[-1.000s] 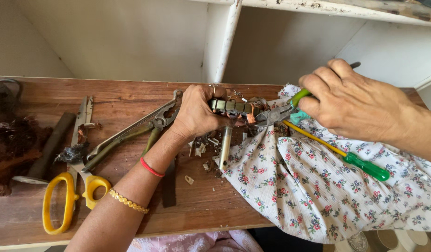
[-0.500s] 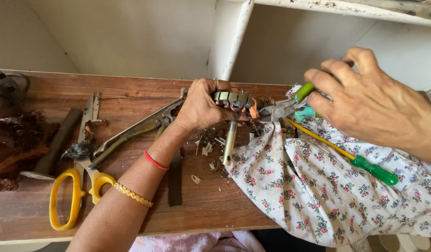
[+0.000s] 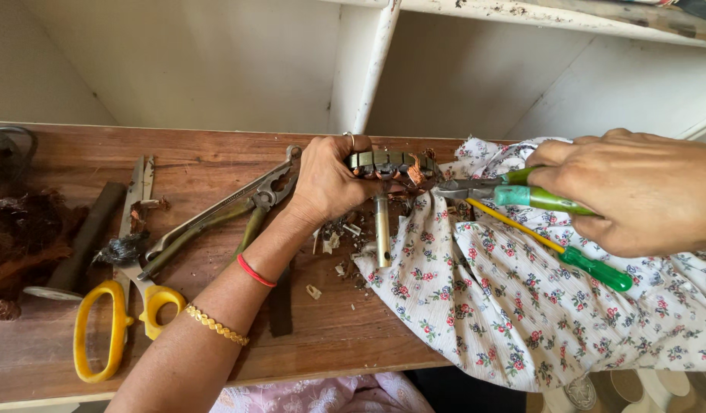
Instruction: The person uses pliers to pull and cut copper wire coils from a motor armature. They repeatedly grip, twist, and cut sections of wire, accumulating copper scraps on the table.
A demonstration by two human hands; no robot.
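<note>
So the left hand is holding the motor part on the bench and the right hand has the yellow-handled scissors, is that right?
Not quite. The right hand holds green-handled pliers, as the head view shows. The yellow-handled scissors lie untouched on the wooden bench. The left hand does hold the motor part.

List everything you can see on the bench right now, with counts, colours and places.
motor core: one, grey with copper wire, in the left hand
cutters: one, green handles, in the right hand, tips at the core
screwdriver: one, yellow shaft, green handle, on the cloth
cloth: one, white floral, bench right
scissors: one, yellow handles, bench left
pliers: one, dull metal, bench middle
bench: one, brown wood
left hand: gripping the core
right hand: gripping the cutters
</note>
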